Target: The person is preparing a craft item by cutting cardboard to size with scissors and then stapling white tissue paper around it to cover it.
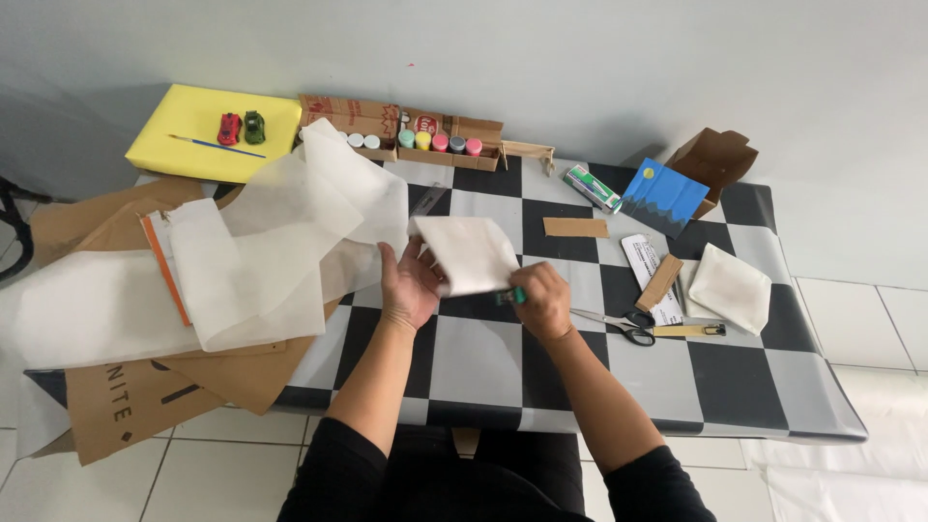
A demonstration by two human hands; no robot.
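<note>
My left hand (411,285) holds a small white wrapped square packet (466,253) by its left edge, tilted above the checkered tabletop (483,358). My right hand (543,298) is closed around a small green object (513,296), pressed against the packet's lower right corner. What the green object is cannot be made out.
White foam sheets (261,251) and brown cardboard (145,396) lie to the left. Scissors (619,327), a wooden strip (659,282), another white packet (732,286), a blue painted card (663,197) and a brown box (713,159) sit right. Paint pots (425,141) and a yellow box with toy cars (215,130) line the back.
</note>
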